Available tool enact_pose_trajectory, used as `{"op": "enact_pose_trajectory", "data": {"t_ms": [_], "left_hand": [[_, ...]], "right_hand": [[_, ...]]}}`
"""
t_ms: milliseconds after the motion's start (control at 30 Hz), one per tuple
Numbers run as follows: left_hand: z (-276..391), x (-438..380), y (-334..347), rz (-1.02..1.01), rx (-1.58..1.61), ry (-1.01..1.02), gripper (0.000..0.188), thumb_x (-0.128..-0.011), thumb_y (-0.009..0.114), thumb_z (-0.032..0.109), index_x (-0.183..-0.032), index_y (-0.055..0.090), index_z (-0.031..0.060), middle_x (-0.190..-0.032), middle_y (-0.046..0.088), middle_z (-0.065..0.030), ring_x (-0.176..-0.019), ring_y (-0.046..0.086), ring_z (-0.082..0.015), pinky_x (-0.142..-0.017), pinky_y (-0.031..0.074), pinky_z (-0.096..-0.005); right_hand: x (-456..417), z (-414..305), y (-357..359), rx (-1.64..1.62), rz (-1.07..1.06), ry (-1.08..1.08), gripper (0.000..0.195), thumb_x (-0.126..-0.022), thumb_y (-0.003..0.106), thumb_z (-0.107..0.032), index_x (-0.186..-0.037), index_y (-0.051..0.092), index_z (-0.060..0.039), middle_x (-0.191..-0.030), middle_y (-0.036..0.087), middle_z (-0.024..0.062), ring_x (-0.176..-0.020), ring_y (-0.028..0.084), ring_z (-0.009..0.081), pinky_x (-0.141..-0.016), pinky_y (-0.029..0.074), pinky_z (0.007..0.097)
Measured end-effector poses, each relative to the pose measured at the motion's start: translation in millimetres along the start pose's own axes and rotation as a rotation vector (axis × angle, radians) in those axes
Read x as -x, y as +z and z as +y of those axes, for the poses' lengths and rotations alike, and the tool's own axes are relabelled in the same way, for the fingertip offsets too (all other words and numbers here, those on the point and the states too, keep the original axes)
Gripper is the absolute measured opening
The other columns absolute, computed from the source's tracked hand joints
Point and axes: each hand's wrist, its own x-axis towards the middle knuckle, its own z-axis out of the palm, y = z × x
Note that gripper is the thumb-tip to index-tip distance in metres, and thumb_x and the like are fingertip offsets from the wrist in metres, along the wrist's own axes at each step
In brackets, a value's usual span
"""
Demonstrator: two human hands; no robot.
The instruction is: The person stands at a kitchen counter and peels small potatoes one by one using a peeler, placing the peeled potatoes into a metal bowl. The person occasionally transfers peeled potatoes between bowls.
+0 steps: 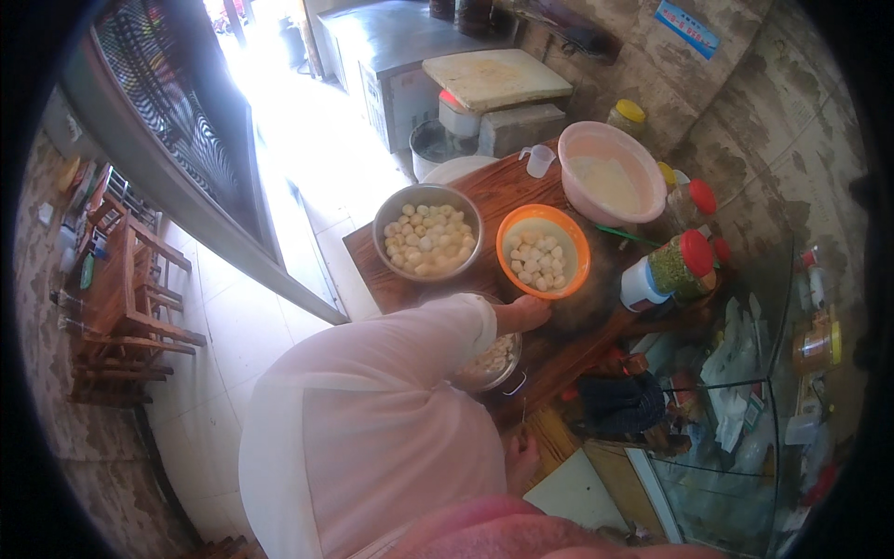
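Note:
My left hand [529, 314] is at the near rim of an orange plastic basin [584, 246], its fingers curled under the edge. Pale, whitish rounded lumps [538, 261] lie inside the basin. Partly hidden under my left forearm is a metal pan [515, 363] with small pale pieces and a wire handle. My right hand [522, 454] is low, by the table's near edge, with its fingers bent. A thin, stick-like thing [524, 411] rises beside the fingers; whether they grip it is unclear. A steel bowl [380, 241] holds many pale balls in cloudy liquid.
All the vessels stand on a brown wooden table [370, 269]. Behind are a pink basin [569, 183] of whitish contents, a clear measuring cup [539, 162] and red-lidded jars [681, 262]. A glass case [740, 419] is at right; a metal-framed door [209, 202] is at left.

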Motion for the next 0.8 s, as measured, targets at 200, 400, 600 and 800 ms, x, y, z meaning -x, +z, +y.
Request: {"op": "enact_pose_trajectory", "data": {"t_ms": [200,400,600,800], "left_hand": [[-4,-5,21,0.060,-0.168,0.064,0.026,-0.080,0.058,0.017,-0.097,0.073,0.0037,-0.109,0.064,-0.0175,-0.096,0.064,-0.0303,-0.087,0.051,-0.0414],[-2,-10,35,-0.081,-0.227,0.035,0.025,-0.081,0.059,0.015,-0.099,0.074,0.0061,-0.111,0.066,-0.0166,-0.104,0.064,-0.0287,-0.088,0.052,-0.0401],[-1,-5,-2,-0.186,-0.186,0.129,0.024,-0.078,0.063,0.014,-0.098,0.075,0.0073,-0.108,0.067,-0.0155,-0.106,0.063,-0.0294,-0.086,0.052,-0.0429],[6,2,-10,-0.054,-0.318,0.139,0.021,-0.079,0.062,0.015,-0.094,0.075,0.0075,-0.107,0.068,-0.0150,-0.103,0.064,-0.0307,-0.087,0.052,-0.0461]], "right_hand": [[0,-5,-5,0.062,-0.062,0.035,0.028,-0.090,0.060,-0.027,-0.102,0.063,-0.0017,-0.093,0.066,0.0164,-0.086,0.064,0.0311,-0.076,0.049,0.0417],[-2,4,-3,0.080,-0.061,-0.017,0.035,-0.085,0.067,-0.020,-0.116,0.063,-0.0045,-0.092,0.068,0.0202,-0.083,0.066,0.0332,-0.072,0.050,0.0416],[-8,33,11,-0.083,-0.084,0.033,0.036,-0.088,0.064,-0.024,-0.119,0.062,-0.0053,-0.090,0.068,0.0174,-0.081,0.066,0.0297,-0.072,0.051,0.0398],[-6,43,16,-0.035,-0.046,-0.003,0.036,-0.091,0.062,-0.025,-0.121,0.060,-0.0048,-0.086,0.066,0.0163,-0.075,0.064,0.0283,-0.069,0.050,0.0386]]}}
